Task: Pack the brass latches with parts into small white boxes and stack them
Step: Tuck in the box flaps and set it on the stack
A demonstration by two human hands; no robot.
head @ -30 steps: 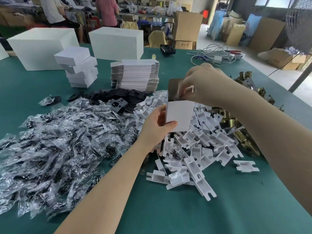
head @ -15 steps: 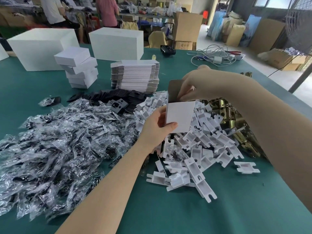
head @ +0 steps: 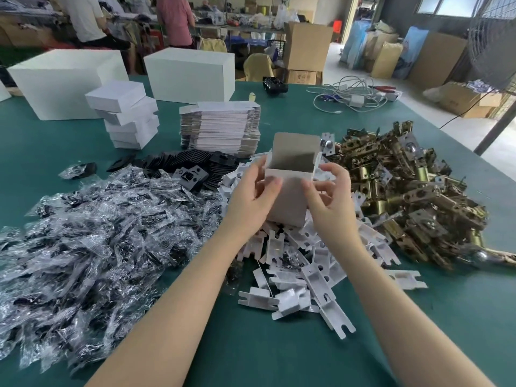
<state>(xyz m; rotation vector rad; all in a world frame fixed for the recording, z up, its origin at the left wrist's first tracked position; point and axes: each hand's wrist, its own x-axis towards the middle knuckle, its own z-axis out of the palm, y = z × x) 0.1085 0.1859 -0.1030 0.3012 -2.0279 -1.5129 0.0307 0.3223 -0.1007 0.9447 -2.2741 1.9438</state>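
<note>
Holding a small white box (head: 289, 196) in the middle of the frame, both hands work above the green counter (head: 279, 358). The box stands upright with its top open, and its lid flap (head: 296, 148) points up and away from the person. The left hand (head: 251, 202) grips the left side of the box: its thumb lies across the front face just under the open rim, and the other fingers go behind the left wall. The right hand (head: 329, 202) grips the right side; its thumb presses the front face near the right edge, and its curled fingers (head: 332, 170) touch the small side flap at the upper right corner of the box. So the box sits between the two thumbs, with fingers around both sides.

Under the hands lies a heap of white cardboard inserts (head: 307, 275). At the right of the frame a pile of brass latches (head: 405, 196) rests on the counter, just beside the inserts. At the left a wide heap of small clear bags (head: 97, 247) with dark parts covers the counter. Behind it lie black plates (head: 192, 166). Higher up, left of the middle, stands a stack of flat unfolded boxes (head: 220, 129), and further left a stack of closed small boxes (head: 125, 113). Two large white boxes (head: 190, 74) stand in the upper left.
</note>
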